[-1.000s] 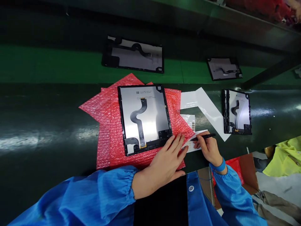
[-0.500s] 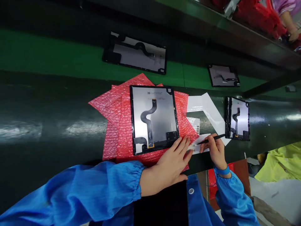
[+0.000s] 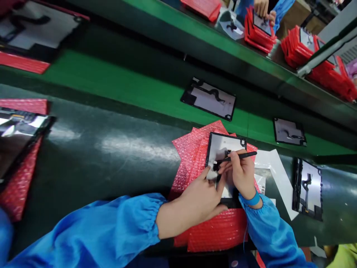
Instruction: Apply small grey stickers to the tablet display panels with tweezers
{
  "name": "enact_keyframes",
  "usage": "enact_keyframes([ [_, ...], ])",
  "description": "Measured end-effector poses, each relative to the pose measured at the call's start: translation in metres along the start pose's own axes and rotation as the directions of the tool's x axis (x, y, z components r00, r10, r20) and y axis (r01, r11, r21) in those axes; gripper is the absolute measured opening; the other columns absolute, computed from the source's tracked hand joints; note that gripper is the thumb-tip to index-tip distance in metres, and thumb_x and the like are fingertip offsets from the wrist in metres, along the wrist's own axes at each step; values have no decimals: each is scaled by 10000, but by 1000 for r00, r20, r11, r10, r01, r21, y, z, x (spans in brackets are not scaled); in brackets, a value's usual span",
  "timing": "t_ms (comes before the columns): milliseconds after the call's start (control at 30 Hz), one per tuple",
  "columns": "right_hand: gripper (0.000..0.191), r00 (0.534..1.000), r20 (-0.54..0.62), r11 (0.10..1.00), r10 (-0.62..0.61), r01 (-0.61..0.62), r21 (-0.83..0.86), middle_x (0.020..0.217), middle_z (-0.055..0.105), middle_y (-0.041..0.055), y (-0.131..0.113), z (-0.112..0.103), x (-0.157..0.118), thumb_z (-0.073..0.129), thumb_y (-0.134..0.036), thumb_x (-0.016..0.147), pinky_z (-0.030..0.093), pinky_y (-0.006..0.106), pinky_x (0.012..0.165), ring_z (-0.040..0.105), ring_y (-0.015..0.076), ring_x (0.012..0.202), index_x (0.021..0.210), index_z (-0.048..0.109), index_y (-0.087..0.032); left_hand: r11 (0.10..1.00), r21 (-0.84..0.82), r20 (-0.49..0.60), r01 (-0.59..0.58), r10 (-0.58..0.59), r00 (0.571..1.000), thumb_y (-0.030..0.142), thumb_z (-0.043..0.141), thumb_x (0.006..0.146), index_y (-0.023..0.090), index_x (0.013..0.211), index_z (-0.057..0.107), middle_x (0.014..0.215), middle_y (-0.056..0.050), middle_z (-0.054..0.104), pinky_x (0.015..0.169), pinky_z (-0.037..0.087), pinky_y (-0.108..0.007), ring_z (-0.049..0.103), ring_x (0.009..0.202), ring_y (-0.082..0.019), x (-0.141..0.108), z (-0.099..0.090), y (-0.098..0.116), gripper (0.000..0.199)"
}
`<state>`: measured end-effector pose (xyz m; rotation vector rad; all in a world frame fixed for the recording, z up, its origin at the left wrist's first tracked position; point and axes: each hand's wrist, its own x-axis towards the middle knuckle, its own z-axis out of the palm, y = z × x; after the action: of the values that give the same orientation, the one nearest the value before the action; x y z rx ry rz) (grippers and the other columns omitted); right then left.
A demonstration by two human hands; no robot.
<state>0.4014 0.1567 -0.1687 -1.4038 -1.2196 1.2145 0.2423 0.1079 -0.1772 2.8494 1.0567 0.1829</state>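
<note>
A display panel with a silvery back, black frame and dark flex cable lies on red bubble-wrap bags. My right hand is over the panel, its fingers closed round slim black tweezers. The tweezers' tip is close to the panel's left side, by the flex cable; a small pale bit shows there, too small to name. My left hand rests on the panel's lower left part, fingers stretched out and touching its surface. Between them, the hands cover much of the panel's lower half.
White sheets lie right of the bags, and another panel lies beyond them. Two panels lie on the green strip behind. More panels are at left. A co-worker's hands work over red-bagged stacks on the upper shelf.
My right hand has moved left with the tweezers, from the white sheets to over the panel. My left hand has shifted to the panel's left side. The camera view has turned left.
</note>
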Motion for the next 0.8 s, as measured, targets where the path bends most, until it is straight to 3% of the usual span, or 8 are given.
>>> enact_keyframes([
  [233, 425, 999, 40, 1000, 21, -20, -22, 650, 764, 8, 1, 12, 27, 663, -658, 960, 619, 271, 439, 767, 213, 515, 909, 511, -264, 999, -49, -11, 11, -11, 1000, 710, 688, 866, -22, 1420, 613, 754, -139, 779, 1041, 457, -499, 711, 645, -287, 4, -1, 0, 921],
  [700, 386, 999, 29, 998, 30, -28, -58, 689, 781, 26, 5, 14, 29, 629, -603, 1009, 609, 237, 442, 780, 194, 547, 938, 566, -229, 992, -125, 3, -6, 6, 1000, 689, 754, 829, 33, 1250, 713, 713, -107, 761, 970, 500, -468, 693, 623, -265, 11, -7, -12, 781],
  [800, 383, 999, 30, 997, 41, -39, -60, 692, 781, 22, 6, 14, 29, 631, -601, 1008, 616, 236, 453, 774, 186, 542, 942, 570, -229, 994, -108, -16, -35, 33, 999, 710, 750, 820, 72, 1191, 740, 743, -110, 772, 1024, 477, -495, 715, 678, -283, 13, -9, -20, 738],
])
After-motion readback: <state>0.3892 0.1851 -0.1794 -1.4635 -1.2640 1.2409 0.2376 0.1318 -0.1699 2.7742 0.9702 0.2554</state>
